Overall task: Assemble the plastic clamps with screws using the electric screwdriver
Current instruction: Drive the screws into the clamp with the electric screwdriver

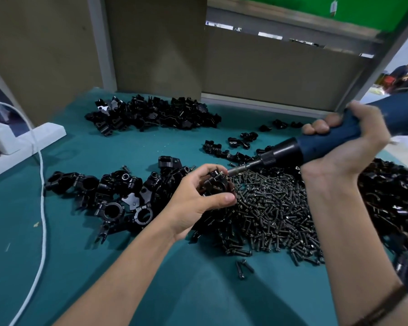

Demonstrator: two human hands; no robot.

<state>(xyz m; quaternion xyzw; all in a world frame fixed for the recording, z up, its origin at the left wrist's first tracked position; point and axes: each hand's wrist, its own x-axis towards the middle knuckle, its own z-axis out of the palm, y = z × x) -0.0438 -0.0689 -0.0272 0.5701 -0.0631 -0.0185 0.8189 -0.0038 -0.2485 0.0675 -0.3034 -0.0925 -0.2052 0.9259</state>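
1 clamp in left hand; 1 screwdriver in right hand.

Left hand grips a black plastic clamp over the heap of dark metal screws. Right hand wraps the blue-and-black electric screwdriver, its bit tip meeting the clamp's top. Loose black clamp parts lie piled across the teal desk.

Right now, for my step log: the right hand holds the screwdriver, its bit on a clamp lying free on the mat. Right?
No. In the head view the clamp is not lying free: the left hand holds it over the screws. The right hand does hold the screwdriver, its bit on that clamp.
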